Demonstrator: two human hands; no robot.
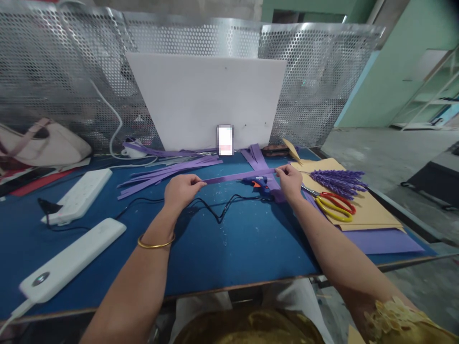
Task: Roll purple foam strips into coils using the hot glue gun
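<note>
**Q:** State the hold and the hazards, largest item first.

**A:** The purple strip (238,177) is stretched level just above the far middle of the desk (233,248). One end is pinched in the closed fingers (195,180) of the left hand (182,188). The other end is pinched between the thumb and fingers (279,171) of the right hand (289,181).
- Tearing or creasing is judged likely if the strip is pulled harder, since it is thin and taut.
- The black cord (218,210) lies looped on the desk, just right of the left hand. It could be snagged by a wrist, and the glue gun (258,183) would then be dragged.
- The scissors (335,204) lie just right of the right hand, so a sideways sweep could meet the blades.
- The glue gun lies directly under the right part of the strip. Whether it is hot cannot be told; if so, the strip or a finger could be scorched or smeared.

**Q:** Describe the surface and the room.

**A:** A green wall (394,71) and a grey floor (376,148) are seen at the right. The far edge is enclosed by a perforated metal screen (71,71), and a white board (206,100) is leaned against it. The desk is covered in blue and flecked with pale specks.
- At the right, brown paper (369,215) and a purple sheet (380,241) are laid.
- At the far middle, a heap of cut strips (168,172) is spread.
- At the left, a white power strip (81,193) and a white oblong device (71,260) are placed.
- On the paper, purple sprigs (339,180) are set.
</note>
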